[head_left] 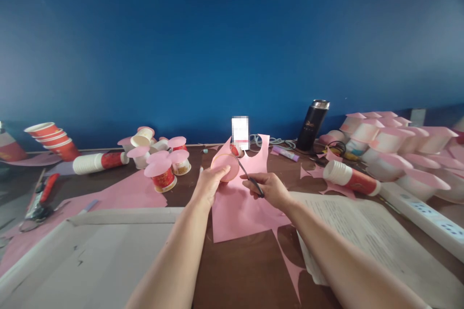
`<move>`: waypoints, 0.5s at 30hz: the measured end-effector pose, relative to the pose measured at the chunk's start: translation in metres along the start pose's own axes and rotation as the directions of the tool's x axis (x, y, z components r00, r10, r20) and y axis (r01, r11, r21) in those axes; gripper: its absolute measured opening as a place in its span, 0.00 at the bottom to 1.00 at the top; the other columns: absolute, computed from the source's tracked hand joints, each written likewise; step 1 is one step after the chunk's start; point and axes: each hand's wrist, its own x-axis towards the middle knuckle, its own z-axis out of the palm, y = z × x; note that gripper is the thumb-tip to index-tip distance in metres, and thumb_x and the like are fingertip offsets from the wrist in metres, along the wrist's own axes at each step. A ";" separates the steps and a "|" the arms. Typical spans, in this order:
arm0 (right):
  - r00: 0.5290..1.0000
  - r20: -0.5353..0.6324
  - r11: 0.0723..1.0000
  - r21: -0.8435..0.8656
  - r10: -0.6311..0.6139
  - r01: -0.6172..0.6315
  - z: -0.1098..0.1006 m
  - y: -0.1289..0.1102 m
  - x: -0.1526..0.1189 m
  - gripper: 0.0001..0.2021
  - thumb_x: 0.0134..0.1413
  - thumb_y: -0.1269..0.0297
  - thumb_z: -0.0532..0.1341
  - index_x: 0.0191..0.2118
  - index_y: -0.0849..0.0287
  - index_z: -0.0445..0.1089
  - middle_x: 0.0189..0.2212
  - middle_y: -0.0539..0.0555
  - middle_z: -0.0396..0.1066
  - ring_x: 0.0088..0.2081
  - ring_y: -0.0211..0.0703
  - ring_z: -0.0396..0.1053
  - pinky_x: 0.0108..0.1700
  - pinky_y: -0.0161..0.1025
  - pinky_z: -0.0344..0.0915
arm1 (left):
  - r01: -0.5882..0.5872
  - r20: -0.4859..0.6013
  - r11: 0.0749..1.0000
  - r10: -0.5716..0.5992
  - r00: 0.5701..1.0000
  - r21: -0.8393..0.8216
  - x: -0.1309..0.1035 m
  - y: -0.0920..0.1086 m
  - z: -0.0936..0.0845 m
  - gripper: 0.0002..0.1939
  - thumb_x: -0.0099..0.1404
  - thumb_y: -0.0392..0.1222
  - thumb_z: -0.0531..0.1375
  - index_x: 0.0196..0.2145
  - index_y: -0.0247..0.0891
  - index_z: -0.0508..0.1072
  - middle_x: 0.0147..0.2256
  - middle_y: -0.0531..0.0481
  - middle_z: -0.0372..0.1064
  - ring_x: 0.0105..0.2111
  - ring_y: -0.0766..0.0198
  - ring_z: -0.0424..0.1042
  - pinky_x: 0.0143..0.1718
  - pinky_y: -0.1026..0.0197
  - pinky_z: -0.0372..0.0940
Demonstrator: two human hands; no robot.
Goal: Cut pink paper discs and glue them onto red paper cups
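Nearest the camera, the person's two forearms (177,251) are extended over a brown table (235,270) toward a pink sheet (242,212), from which curved pieces have been cut along its far edge. Beyond the pink sheet, the view is closed by a blue panel (217,58). Left of the pink sheet, much room is taken by a shallow white tray (108,256); to its right, a printed paper (348,231) is laid out. Farther right of the sheet, many pale cups topped with pink paper (391,135) are massed, and a smaller cluster of cups with pink discs (165,178) is set to its left. A white power strip (413,207) is placed to the right of the sheet, and a black flask (311,128) is stood beyond it, to the right. A nested cup stack (358,181) is laid on its side, also to the right.

Over the far part of the pink sheet, scissors (255,184) are gripped by the handles in the right hand (271,188), their blades pointed at a round pink piece (226,174). That piece is pinched in the left hand (212,186), the thumb pressed on its face. A bit of red is seen behind it; whether it is backed by a cup cannot be told. Beyond the sheet, to the right, a purple glue stick (286,153) is laid.
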 end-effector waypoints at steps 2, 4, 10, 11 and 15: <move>1.000 0.000 1.000 0.005 0.000 0.000 0.000 0.001 0.001 0.25 0.46 0.50 0.67 0.45 0.65 0.76 0.17 0.48 0.66 0.21 0.34 0.62 0.26 0.35 0.61 | -0.001 0.022 1.000 0.001 1.000 0.014 0.001 -0.001 0.000 0.25 0.40 0.46 0.72 0.35 0.28 0.78 0.30 0.40 0.75 0.31 0.54 0.74 0.26 0.60 0.67; 1.000 0.001 1.000 0.008 0.002 -0.002 0.000 0.001 0.001 0.25 0.46 0.50 0.67 0.45 0.65 0.76 0.17 0.48 0.66 0.21 0.34 0.62 0.26 0.35 0.61 | 0.000 0.026 1.000 0.000 1.000 0.028 0.001 -0.001 -0.001 0.25 0.41 0.47 0.71 0.36 0.28 0.78 0.31 0.39 0.75 0.30 0.55 0.73 0.24 0.62 0.65; 1.000 -0.002 1.000 -0.009 0.001 -0.001 0.000 0.001 0.001 0.25 0.46 0.50 0.67 0.45 0.65 0.76 0.17 0.48 0.66 0.21 0.34 0.62 0.26 0.35 0.60 | -0.007 0.044 1.000 0.007 0.999 -0.001 -0.001 -0.001 -0.002 0.29 0.41 0.50 0.72 0.39 0.29 0.77 0.34 0.40 0.75 0.30 0.56 0.74 0.23 0.62 0.66; 1.000 -0.001 1.000 -0.008 0.002 -0.002 0.000 0.001 0.001 0.25 0.46 0.50 0.67 0.45 0.65 0.76 0.17 0.48 0.66 0.21 0.34 0.62 0.26 0.35 0.60 | -0.008 0.047 1.000 0.008 0.999 -0.003 -0.002 -0.001 -0.002 0.30 0.41 0.50 0.72 0.40 0.30 0.77 0.34 0.40 0.75 0.30 0.56 0.74 0.23 0.62 0.66; 1.000 -0.012 1.000 -0.028 0.009 -0.009 0.000 0.001 0.002 0.26 0.46 0.49 0.67 0.45 0.65 0.76 0.17 0.48 0.66 0.21 0.34 0.62 0.26 0.35 0.60 | 0.004 0.015 1.000 -0.005 1.000 0.003 -0.002 0.001 0.000 0.29 0.41 0.48 0.72 0.39 0.29 0.77 0.35 0.38 0.75 0.31 0.56 0.73 0.23 0.62 0.65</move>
